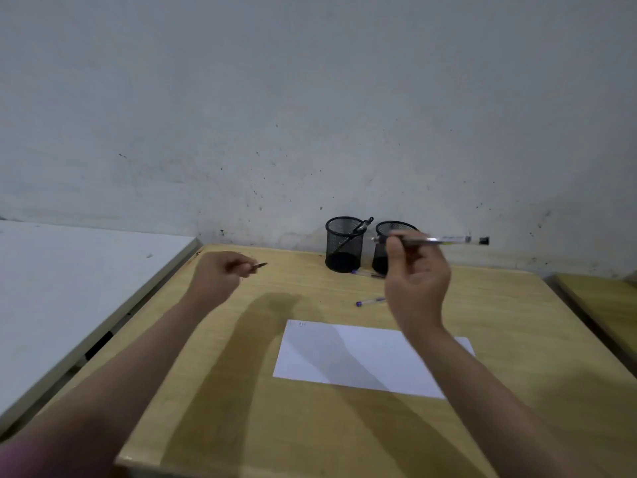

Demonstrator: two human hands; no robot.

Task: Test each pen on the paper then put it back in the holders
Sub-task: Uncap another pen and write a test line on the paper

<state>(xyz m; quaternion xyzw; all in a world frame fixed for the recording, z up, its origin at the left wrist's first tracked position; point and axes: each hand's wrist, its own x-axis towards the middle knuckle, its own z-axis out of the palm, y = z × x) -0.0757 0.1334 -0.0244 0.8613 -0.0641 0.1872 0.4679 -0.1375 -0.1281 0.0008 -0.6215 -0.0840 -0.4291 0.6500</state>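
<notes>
Right hand [417, 274] pinches a pen [444, 240] above the holders [344, 244] — left hand [220, 274] grips a pen cap [259, 266].

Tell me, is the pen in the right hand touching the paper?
Apart. The head view shows the right hand holding the pen up in front of the mesh holders, well above the paper lying flat on the desk.

A: Paper [358, 357]?
B: White sheet, flat, faint mark at its far left corner. Landmark for the rest.
A: Holders?
B: Two black mesh cups beyond the paper, side by side. Left holder [344, 244] has one dark pen [358, 230] leaning in it; right holder [387, 250] is partly hidden.
A: Loose pens?
B: Two clear, purple-tipped: one [370, 301] lies between paper and holders, one [367, 273] at the holders' base. A clear pen [444, 240] is held level above.
</notes>
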